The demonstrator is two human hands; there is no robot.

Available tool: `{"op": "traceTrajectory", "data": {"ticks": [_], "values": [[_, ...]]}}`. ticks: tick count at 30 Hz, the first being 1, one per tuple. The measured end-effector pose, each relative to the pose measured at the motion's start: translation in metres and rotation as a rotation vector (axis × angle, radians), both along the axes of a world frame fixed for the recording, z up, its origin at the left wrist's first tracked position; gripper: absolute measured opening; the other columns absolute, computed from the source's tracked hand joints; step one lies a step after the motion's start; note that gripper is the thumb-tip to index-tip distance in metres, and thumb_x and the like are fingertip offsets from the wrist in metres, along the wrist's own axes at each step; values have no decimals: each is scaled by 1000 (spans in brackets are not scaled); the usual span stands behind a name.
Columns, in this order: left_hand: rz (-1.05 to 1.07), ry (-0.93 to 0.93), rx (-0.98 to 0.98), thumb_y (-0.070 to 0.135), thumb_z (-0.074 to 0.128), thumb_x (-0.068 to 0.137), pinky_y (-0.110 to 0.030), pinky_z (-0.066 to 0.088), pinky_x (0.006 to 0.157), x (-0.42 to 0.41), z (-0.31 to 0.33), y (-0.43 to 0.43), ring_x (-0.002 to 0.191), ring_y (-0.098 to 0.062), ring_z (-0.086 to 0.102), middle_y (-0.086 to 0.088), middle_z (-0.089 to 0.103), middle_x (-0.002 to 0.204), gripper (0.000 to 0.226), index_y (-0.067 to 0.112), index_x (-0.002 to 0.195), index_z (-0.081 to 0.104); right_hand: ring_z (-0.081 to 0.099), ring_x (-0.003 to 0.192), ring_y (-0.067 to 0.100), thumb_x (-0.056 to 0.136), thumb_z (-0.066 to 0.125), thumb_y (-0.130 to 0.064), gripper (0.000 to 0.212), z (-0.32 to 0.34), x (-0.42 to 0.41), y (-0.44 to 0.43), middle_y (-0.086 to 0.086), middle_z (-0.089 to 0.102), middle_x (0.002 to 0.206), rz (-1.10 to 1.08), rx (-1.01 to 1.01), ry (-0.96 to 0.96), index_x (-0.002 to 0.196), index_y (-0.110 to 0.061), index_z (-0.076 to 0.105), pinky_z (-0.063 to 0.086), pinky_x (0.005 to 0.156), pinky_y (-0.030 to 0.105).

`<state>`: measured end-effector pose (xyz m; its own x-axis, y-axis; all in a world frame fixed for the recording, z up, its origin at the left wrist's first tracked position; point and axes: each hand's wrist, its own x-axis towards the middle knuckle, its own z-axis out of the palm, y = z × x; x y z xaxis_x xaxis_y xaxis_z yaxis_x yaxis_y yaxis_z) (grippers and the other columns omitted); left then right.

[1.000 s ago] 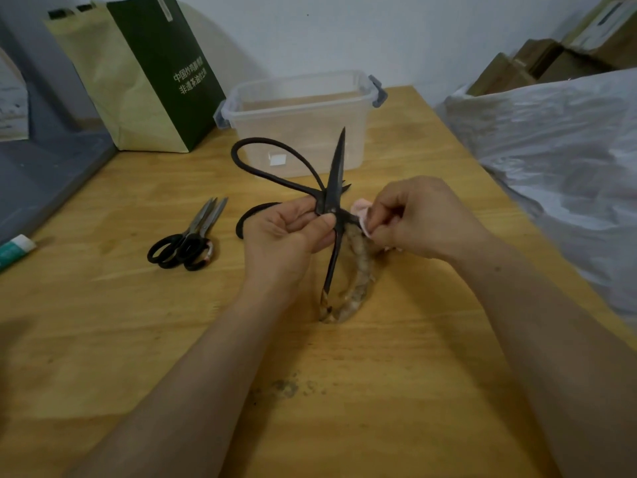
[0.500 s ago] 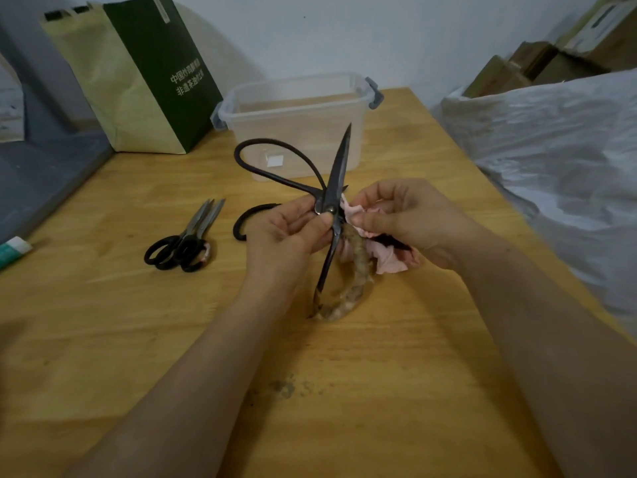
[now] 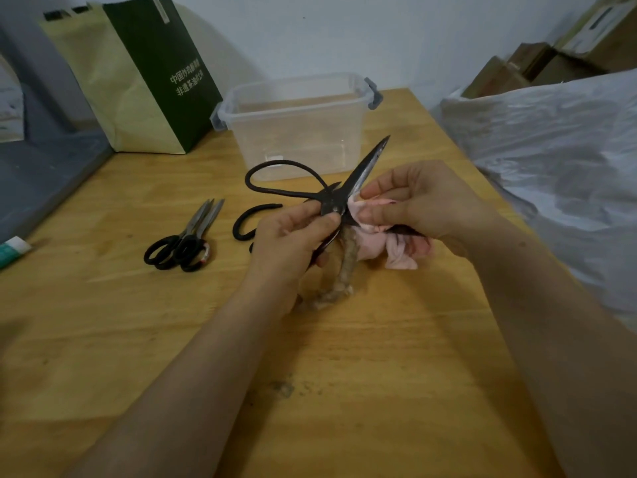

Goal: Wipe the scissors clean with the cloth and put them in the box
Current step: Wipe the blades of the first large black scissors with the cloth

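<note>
My left hand (image 3: pixel 293 239) grips large black iron scissors (image 3: pixel 365 167) at the pivot, blades spread apart, one tip pointing up toward the box. My right hand (image 3: pixel 424 201) pinches a pink cloth (image 3: pixel 375 243) against the lower blade beside the pivot; part of that blade is hidden in the cloth. One handle loop arcs to the left of my hands, and another handle, wrapped in frayed beige material, hangs down to the table. The clear plastic box (image 3: pixel 296 132) with grey latches stands open behind the scissors.
A smaller pair of black-handled scissors (image 3: pixel 184 241) lies on the wooden table (image 3: pixel 344 391) to the left. A green and yellow paper bag (image 3: pixel 138 74) stands at the back left. White plastic sheeting (image 3: pixel 558 174) borders the right edge. A tube (image 3: pixel 13 248) lies far left.
The upper blade has tilted to the right. My right hand has shifted along the blade with the cloth, and more of the pink cloth hangs out below it.
</note>
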<state>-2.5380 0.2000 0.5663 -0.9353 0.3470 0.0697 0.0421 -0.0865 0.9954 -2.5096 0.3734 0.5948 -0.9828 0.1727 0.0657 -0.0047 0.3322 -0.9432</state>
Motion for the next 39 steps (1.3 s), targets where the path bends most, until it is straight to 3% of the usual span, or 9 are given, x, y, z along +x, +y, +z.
{"op": "traceTrajectory", "data": {"ticks": [9,14,17,20,24,27,31,35,39], "values": [[26,7,28,-3,65,84,-17,53,49,6,-1,3,56,-3,65,8,71,63,47,35,56,74,61,76,1,70,81,-16,25,-11,0,-5,-5,70,87,105,323,22,93,-9,74,47,67,11],[78,11,55,-2,66,84,-15,47,45,3,-2,3,57,-1,64,7,72,67,25,23,76,68,58,55,-4,80,73,-19,4,-20,-7,-10,-16,65,59,57,231,147,76,-20,74,46,56,16],[106,-1,56,-1,65,85,-14,46,46,1,-3,4,57,0,64,7,72,65,20,19,80,66,56,50,18,86,62,-39,24,-24,-9,-15,-2,58,57,-14,481,169,65,-27,62,44,48,32],[101,-16,43,1,64,86,-15,45,45,0,-4,3,56,-1,63,6,71,65,14,15,84,68,42,51,9,90,52,-47,43,-22,-11,-20,-7,42,51,-77,702,174,54,-26,42,27,49,30],[122,-23,17,3,65,86,-18,46,43,1,-4,4,57,-5,63,5,73,69,17,19,80,69,35,47,12,96,48,-41,52,-19,-12,-18,-1,36,50,-178,584,158,51,-16,37,23,49,32],[136,-29,13,2,66,86,-17,46,43,1,-3,3,57,-4,64,6,73,69,22,21,76,68,48,54,24,95,49,-39,54,-13,-5,-10,17,58,62,6,338,53,68,6,58,37,57,29],[125,-15,20,1,66,85,-17,47,43,1,-4,4,57,-4,65,6,73,69,21,21,78,68,67,84,19,88,65,-17,15,-9,3,-2,11,72,90,227,338,-9,95,-6,72,54,81,37],[100,20,25,0,66,85,-15,47,44,3,-6,5,58,0,65,11,72,66,28,27,76,65,58,60,1,82,72,-21,10,-15,0,-6,-2,70,67,107,259,75,77,-13,74,47,57,19],[102,34,6,2,65,86,-16,47,44,2,-8,5,56,-1,64,8,72,67,25,25,77,68,45,58,17,87,64,-37,42,-20,-9,-13,15,52,61,18,453,105,73,2,64,31,55,29]]}}
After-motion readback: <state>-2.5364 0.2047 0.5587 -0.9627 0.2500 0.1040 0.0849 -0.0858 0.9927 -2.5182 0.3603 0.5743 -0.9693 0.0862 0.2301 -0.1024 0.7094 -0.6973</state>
